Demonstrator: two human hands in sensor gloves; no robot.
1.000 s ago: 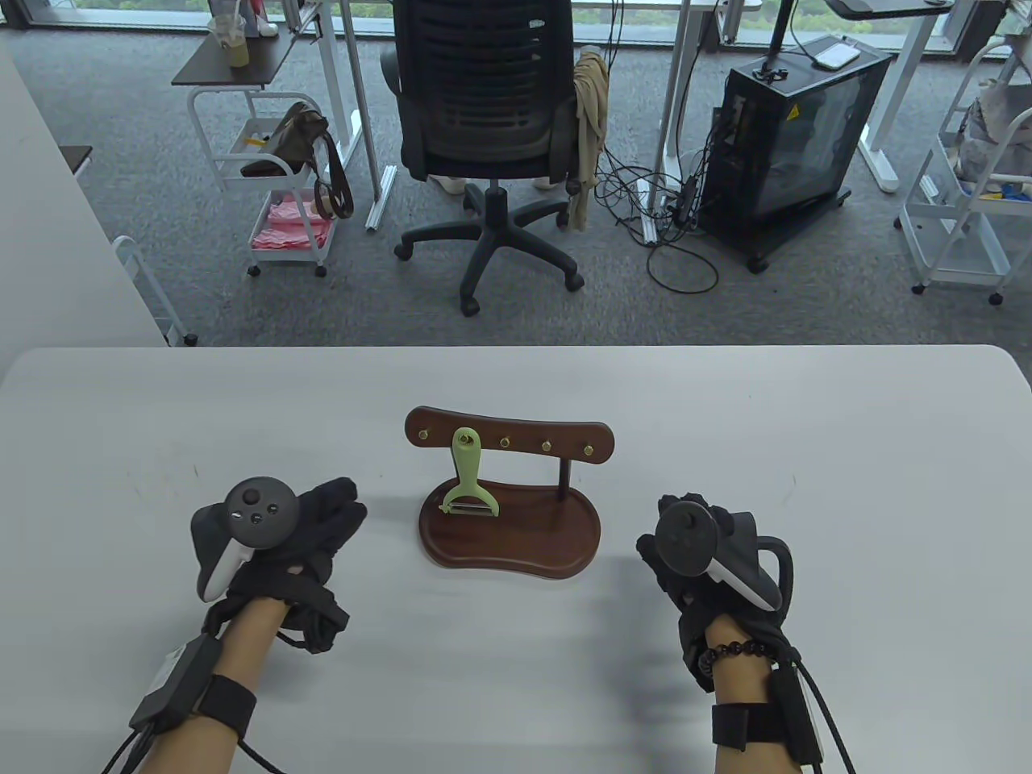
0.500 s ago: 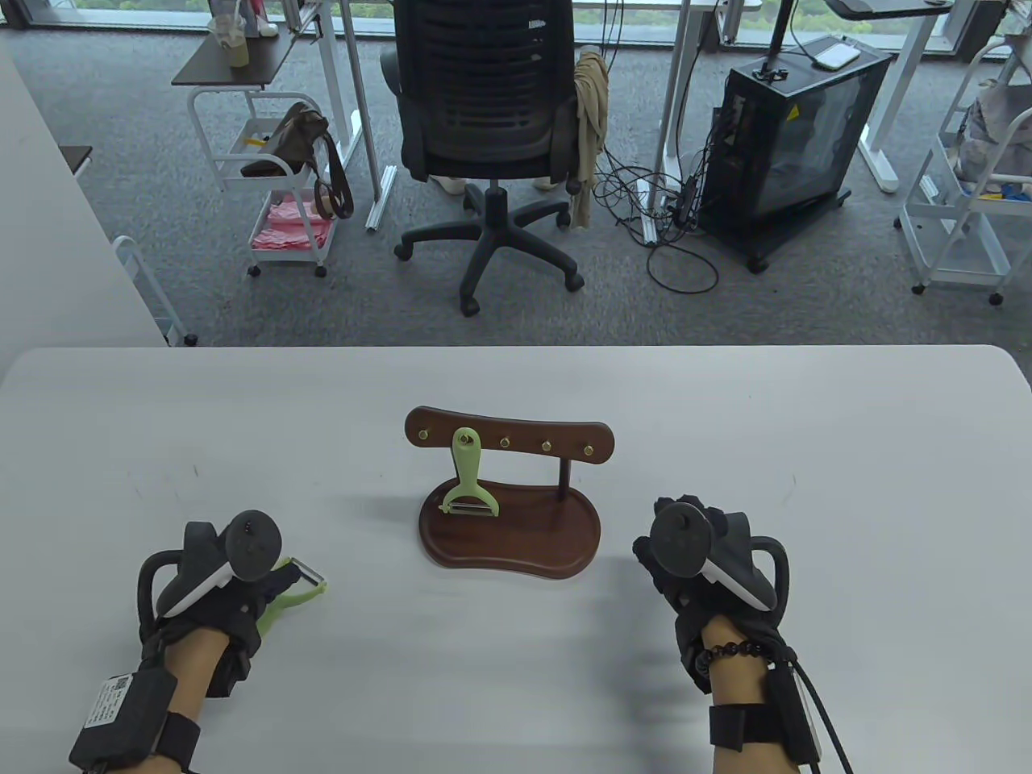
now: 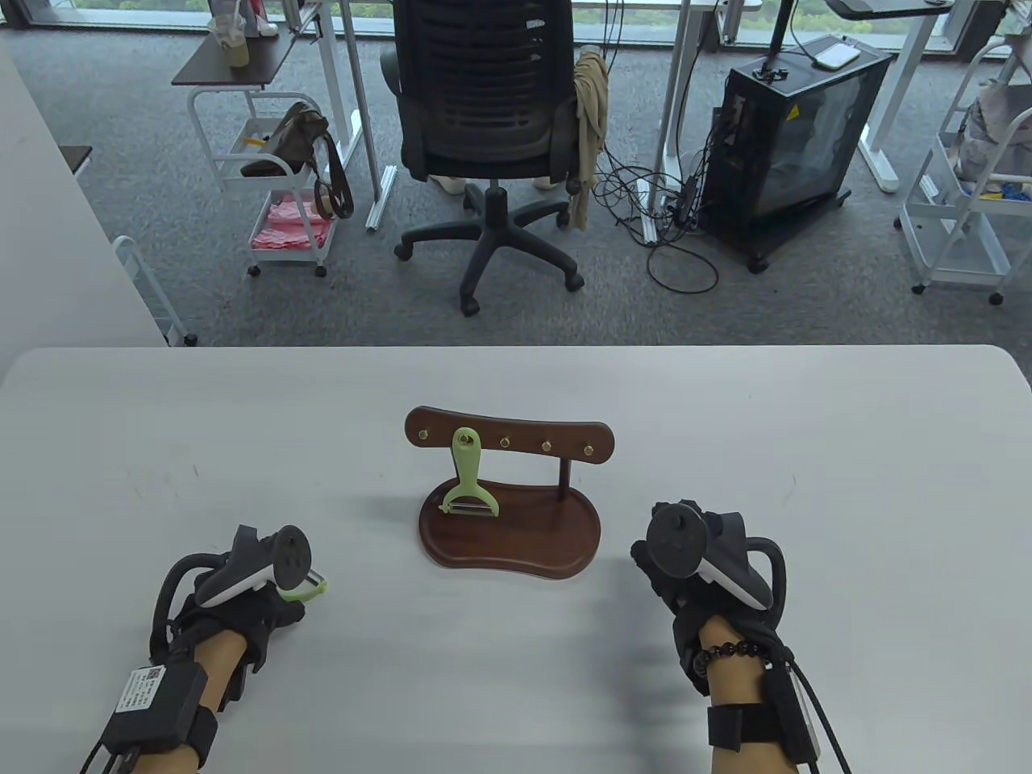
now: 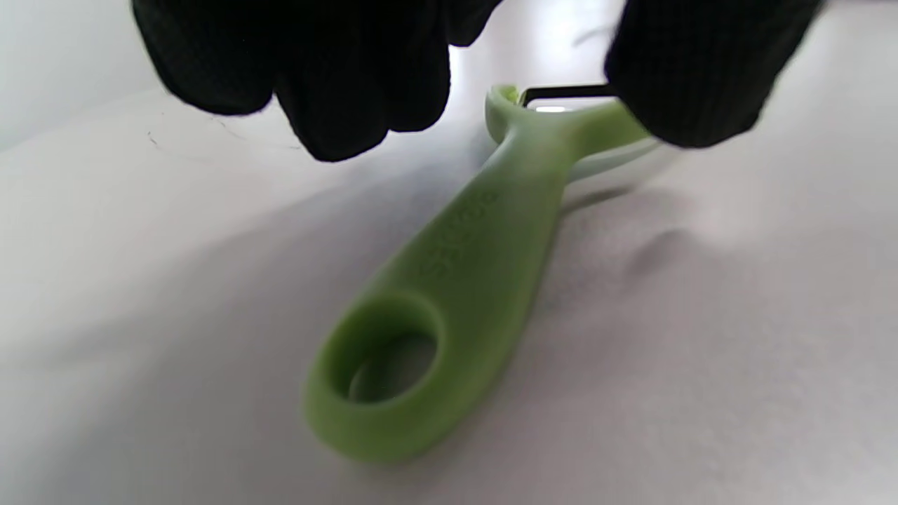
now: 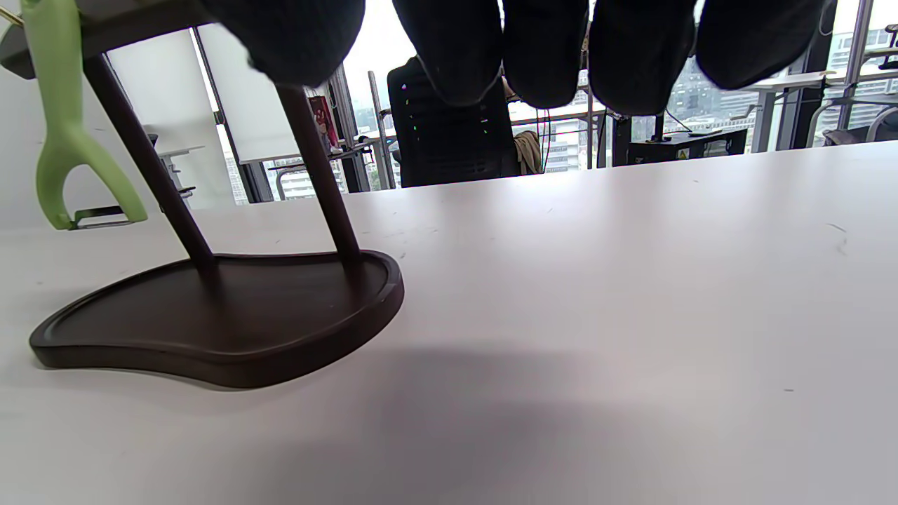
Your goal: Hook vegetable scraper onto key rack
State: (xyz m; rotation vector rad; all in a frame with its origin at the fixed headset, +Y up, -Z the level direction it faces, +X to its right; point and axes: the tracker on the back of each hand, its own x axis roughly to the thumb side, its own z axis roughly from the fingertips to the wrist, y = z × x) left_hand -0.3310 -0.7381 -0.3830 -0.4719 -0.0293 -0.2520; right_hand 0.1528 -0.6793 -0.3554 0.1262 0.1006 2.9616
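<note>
Left hand (image 3: 242, 601) is over a second green scraper (image 4: 456, 273) lying flat on the table (image 3: 516, 685), fingertips (image 4: 365, 77) at its blade end, whether they pinch it I cannot tell. Right hand (image 3: 697, 564) rests empty, fingers loosely spread, beside the key rack (image 3: 509, 484), where another scraper (image 3: 468, 476) hangs.

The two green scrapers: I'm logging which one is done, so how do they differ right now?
The hung scraper hangs upright from a hook on the key rack, blade end down; the loose scraper lies flat on the table. No hand touches the hung scraper; the left hand is at the loose scraper's blade end. Both are light green, with a hole in the handle.
</note>
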